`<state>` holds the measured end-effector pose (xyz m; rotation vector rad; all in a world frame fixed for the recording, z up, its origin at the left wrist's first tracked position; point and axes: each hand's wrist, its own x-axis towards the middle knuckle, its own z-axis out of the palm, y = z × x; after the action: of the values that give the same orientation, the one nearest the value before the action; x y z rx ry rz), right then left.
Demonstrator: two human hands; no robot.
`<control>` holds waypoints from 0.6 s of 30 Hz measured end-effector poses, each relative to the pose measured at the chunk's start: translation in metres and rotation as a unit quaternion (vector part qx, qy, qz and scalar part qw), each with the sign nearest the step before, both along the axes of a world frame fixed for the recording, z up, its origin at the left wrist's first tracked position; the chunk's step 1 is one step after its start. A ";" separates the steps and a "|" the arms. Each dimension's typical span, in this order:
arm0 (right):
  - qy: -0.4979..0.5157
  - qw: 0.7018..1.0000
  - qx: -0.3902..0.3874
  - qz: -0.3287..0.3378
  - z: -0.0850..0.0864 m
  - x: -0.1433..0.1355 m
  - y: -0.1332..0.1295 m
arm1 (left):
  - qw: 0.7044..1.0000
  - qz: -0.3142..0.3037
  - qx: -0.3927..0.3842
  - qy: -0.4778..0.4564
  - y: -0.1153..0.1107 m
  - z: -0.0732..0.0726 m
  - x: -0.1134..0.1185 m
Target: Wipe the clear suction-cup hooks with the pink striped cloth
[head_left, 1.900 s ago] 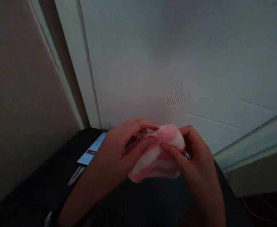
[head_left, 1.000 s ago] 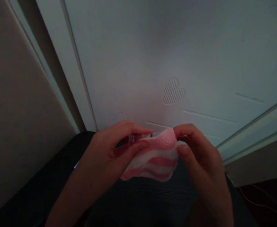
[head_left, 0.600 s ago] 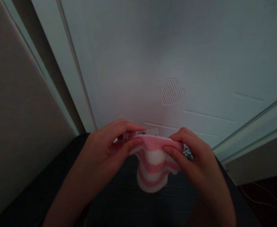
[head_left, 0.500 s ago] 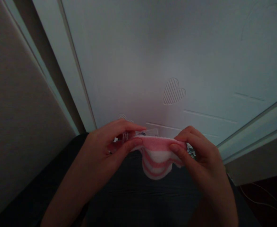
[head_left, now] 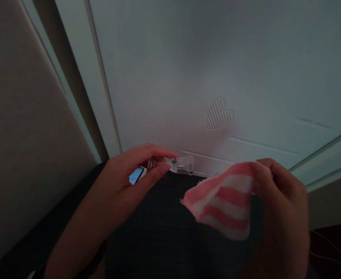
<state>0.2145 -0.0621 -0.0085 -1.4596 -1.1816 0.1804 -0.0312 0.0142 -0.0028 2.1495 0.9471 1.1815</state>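
Observation:
My left hand (head_left: 135,174) is closed, thumb and fingertips pinching a clear plastic clip (head_left: 183,164) whose wider end points right. To the right, my right hand (head_left: 281,205) grips one upper corner of a pink-and-white striped cloth (head_left: 228,197). The cloth hangs slack and slightly blurred, its free end slanting down to the left. A gap separates it from the clip. Behind my left hand, a phone (head_left: 136,176) with a lit blue screen is partly hidden by the fingers.
A white panel (head_left: 164,77) with a grooved heart relief (head_left: 219,114) stands straight ahead. Below the hands lies a dark surface (head_left: 164,232). On the left is a brownish wall (head_left: 19,135). A thin pale cable (head_left: 333,244) runs at the lower right.
The striped cloth has left my left fingers and moved right and toward me with my right hand. The clip in my left hand and the phone behind it now show more plainly.

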 end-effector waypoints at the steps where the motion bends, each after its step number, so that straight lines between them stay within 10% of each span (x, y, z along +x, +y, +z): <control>1: 0.003 1.000 -0.008 0.004 0.000 0.000 0.001 | 1.000 0.005 -0.009 -0.011 0.001 -0.001 -0.001; 18: -0.053 0.985 -0.008 0.163 0.009 -0.058 0.003 | 0.993 0.025 -0.036 -0.111 -0.012 0.008 0.012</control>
<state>0.1568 -0.0592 0.0003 -1.2939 -1.5056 0.3405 -0.0192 0.0018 0.0053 1.9023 0.9336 1.3574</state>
